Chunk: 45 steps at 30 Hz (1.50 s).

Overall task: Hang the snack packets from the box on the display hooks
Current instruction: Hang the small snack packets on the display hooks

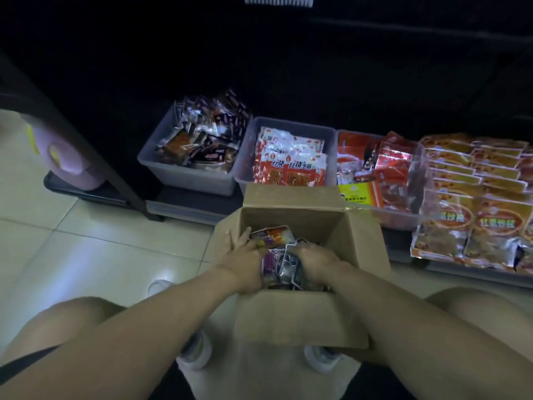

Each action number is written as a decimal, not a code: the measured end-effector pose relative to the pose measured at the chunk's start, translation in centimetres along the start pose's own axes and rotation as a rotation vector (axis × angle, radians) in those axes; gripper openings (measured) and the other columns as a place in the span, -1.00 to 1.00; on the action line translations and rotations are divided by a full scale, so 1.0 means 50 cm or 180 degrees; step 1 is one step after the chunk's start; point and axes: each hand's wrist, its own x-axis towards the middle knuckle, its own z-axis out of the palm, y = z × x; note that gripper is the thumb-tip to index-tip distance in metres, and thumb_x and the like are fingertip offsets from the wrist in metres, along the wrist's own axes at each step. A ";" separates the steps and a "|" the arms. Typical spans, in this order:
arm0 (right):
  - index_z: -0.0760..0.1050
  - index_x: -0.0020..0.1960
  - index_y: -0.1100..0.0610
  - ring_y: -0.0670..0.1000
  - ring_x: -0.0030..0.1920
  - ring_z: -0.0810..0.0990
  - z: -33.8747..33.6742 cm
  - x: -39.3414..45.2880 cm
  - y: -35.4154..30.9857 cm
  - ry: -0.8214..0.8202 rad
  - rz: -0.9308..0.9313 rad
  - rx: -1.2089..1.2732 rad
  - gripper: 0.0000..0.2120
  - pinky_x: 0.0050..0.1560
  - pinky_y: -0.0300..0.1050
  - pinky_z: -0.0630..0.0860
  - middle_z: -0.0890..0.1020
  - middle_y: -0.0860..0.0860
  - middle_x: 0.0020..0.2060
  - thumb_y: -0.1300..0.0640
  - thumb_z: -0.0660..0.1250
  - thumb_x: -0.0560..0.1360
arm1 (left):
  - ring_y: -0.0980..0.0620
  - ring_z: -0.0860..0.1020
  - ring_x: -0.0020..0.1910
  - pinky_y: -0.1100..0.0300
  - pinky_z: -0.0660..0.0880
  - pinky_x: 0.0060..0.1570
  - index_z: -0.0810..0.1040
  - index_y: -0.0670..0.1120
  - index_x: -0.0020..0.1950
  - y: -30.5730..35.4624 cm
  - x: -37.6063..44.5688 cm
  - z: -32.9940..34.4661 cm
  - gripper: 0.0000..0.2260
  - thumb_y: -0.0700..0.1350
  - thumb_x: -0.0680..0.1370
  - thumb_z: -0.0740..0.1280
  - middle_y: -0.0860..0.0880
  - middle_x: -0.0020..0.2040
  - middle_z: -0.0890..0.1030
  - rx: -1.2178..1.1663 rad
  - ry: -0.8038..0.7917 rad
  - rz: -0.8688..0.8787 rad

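The cardboard box point(302, 287) is taken as landmark: set on the floor between the person's knees, flaps open, just in front of a low shelf. Behind it, grey bins point(184, 168) of packed snacks are seen; to the right of it, stacked orange bags point(473, 197). No display hooks are made out; the area above the bins is too dark.

Snack packets point(277, 249) are lying loose inside the box, in a jumbled heap. They are judged light, thin, crinkly and slippery in glossy film, soft-bodied but stiff along the sealed edges. They are best pinched at the top seal, where a hang hole would be expected; none is visible.

Both forearms are reached down into the box from the near side. The left hand point(245, 261) is laid at the box's left wall, fingers curled onto the packets. The right hand point(314, 258) is curled over the heap, knuckles up; whether a packet is actually pinched cannot be told.
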 end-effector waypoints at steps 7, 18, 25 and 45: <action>-0.03 0.71 -0.07 0.16 0.69 -0.04 0.088 0.145 0.021 -0.0577 -0.0610 -0.1612 -0.37 0.61 0.23 0.05 -0.06 0.01 0.71 0.04 0.19 0.73 | -0.16 -0.09 0.72 -0.41 -0.34 0.55 0.20 0.04 0.69 0.017 0.016 0.010 -0.33 0.26 0.65 0.25 -0.02 0.69 0.20 0.0291 -0.0095 -0.0098; 0.45 0.51 0.02 0.15 0.48 0.45 0.086 0.141 0.029 -0.0635 -0.0486 -0.2062 -0.63 0.46 0.02 0.33 0.50 0.09 0.49 0.05 0.15 0.74 | -0.16 -0.12 0.72 -0.39 -0.42 0.52 0.27 0.00 0.66 0.007 0.008 -0.001 -0.33 0.06 0.58 0.37 -0.08 0.67 0.22 0.0144 -0.0095 0.0098; 0.47 0.36 0.03 0.16 0.27 0.64 -0.019 0.032 0.014 -0.0141 -0.0488 -0.1792 -0.58 0.19 -0.03 0.49 0.66 0.11 0.25 0.01 0.43 0.54 | -0.12 -0.12 0.73 -0.37 -0.37 0.56 0.27 0.01 0.66 -0.005 -0.013 -0.030 -0.38 0.04 0.62 0.36 -0.07 0.67 0.26 -0.0522 -0.0071 0.0209; 0.69 0.17 0.20 0.12 0.17 0.73 -0.338 -0.289 -0.075 0.0785 -0.0047 0.5353 -0.39 0.31 0.11 0.59 0.76 0.12 0.11 0.08 0.68 0.16 | -0.23 0.64 0.31 -0.16 0.57 0.25 0.64 -0.05 0.41 0.032 -0.132 -0.228 -0.43 0.26 0.51 0.38 -0.19 0.35 0.67 -0.6472 0.0072 0.1037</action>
